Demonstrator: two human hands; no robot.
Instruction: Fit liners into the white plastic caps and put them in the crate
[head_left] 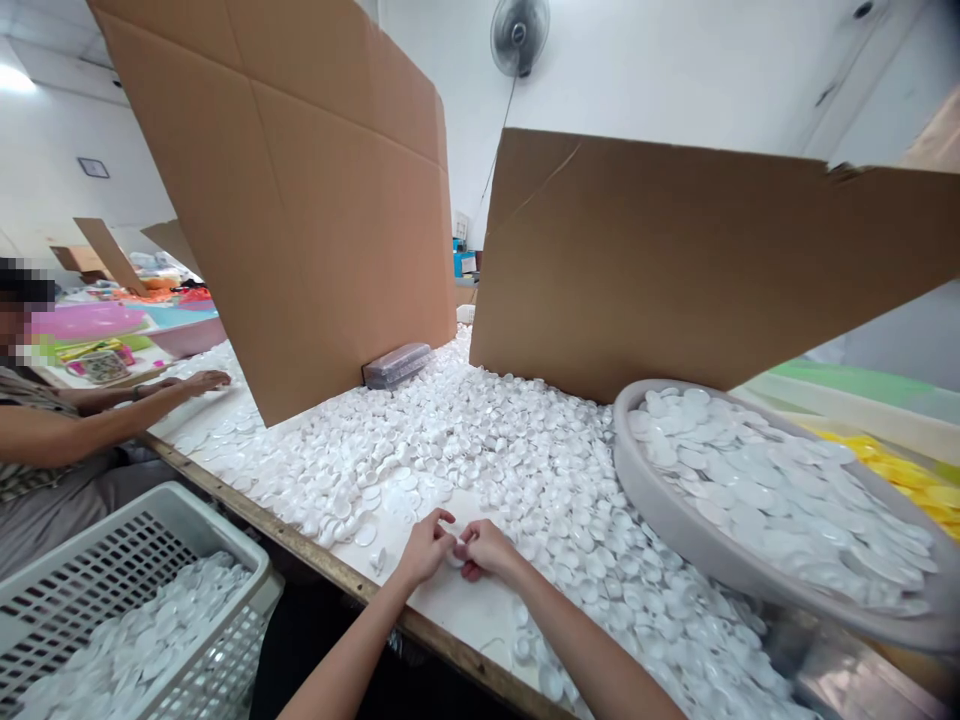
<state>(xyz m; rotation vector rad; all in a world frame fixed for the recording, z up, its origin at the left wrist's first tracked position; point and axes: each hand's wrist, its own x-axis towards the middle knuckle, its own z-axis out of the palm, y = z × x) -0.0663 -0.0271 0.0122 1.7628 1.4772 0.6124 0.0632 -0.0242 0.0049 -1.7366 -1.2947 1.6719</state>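
Note:
Close together above a bare white patch of the table (457, 600), my two hands meet around a small white plastic disc (456, 553). My left hand (429, 548) has its fingers bent, with the thumb and fingertips at the disc's left side. From the right, my right hand (486, 550) pinches the same disc between thumb and fingers. A wide heap of similar white discs (480, 430) surrounds the hands on the far side and to the right. One loose disc (379, 560) lies just left of my left hand.
A grey tub (637, 480) full of flat white discs stands at right. At lower left is a white plastic basket (255, 570) with more discs. Cardboard sheets (322, 220) stand upright behind the heap, beside a clear plastic box (397, 366). Another person's hand (206, 382) rests at far left.

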